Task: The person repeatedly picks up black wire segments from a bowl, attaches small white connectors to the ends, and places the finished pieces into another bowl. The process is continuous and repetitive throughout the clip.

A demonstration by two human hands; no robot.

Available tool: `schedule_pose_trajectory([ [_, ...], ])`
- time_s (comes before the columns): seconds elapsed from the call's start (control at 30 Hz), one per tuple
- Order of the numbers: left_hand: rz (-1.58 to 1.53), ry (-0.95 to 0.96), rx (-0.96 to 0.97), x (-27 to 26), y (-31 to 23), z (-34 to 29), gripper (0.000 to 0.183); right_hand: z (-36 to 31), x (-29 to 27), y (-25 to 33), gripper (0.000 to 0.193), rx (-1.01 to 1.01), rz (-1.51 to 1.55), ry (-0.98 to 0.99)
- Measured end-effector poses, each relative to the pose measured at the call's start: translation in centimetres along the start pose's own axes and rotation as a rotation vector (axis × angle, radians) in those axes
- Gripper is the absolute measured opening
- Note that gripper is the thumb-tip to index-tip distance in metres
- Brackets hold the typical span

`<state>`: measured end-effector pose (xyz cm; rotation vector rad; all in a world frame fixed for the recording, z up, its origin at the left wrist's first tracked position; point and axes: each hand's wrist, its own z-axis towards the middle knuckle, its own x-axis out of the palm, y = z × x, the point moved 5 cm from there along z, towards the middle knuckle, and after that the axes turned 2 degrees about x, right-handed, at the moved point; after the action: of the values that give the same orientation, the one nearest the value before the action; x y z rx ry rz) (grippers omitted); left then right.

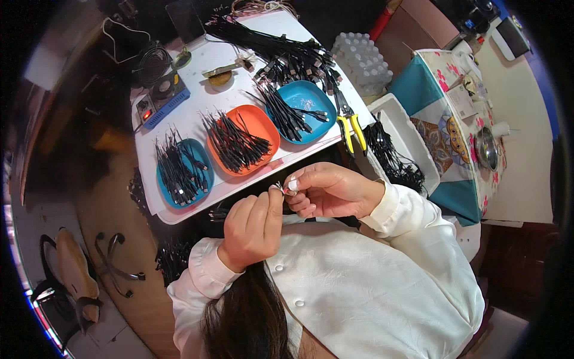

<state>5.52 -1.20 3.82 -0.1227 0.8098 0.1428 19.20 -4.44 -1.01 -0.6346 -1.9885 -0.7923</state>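
Thin wire ends (280,188), in head view: pinched by left grip (254,224) and right grip (329,188), both closed, near the front edge of the table (200,105); farther back, black cables (236,143) across blue trays (306,97) and an orange tray (266,119), yellow-handled pliers (357,128) to the right

The left hand (252,226) points upward, its back showing, thumb and forefinger pinched together. The right hand (330,190) reaches in sideways, thumb against forefinger, the other fingers (304,206) curled. Both wrists are bent, and the fingertips nearly meet.
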Motion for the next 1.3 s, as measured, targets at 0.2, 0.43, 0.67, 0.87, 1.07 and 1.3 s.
schedule_pose_trajectory([
  [0.2,-0.501,-0.059,-0.494,-0.5,2.1,-0.7,0.015,-1.8,1.8,2.7,0.016,-0.709,-1.038,-0.222],
  [0.43,-0.781,-0.116,-0.714,0.7,2.6,-1.2,0.013,-2.8,4.4,3.2,0.030,-1.388,-1.943,-0.244],
  [0.67,-0.392,-0.103,-0.287,-0.1,1.3,-0.2,0.019,-0.9,1.3,2.0,0.014,-0.509,-0.826,-0.090],
  [0.87,-1.275,-0.016,-0.694,0.4,3.2,-2.5,0.014,-2.7,4.3,3.6,0.021,-0.975,-1.554,-0.001],
  [1.07,-1.512,-0.034,-0.788,1.0,2.6,-3.2,0.015,-2.5,5.8,2.6,0.019,-1.110,-1.695,0.094],
  [1.3,-1.674,-0.198,-0.972,1.8,1.6,-4.1,0.016,-2.9,4.5,2.9,0.018,-1.139,-1.755,0.022],
])
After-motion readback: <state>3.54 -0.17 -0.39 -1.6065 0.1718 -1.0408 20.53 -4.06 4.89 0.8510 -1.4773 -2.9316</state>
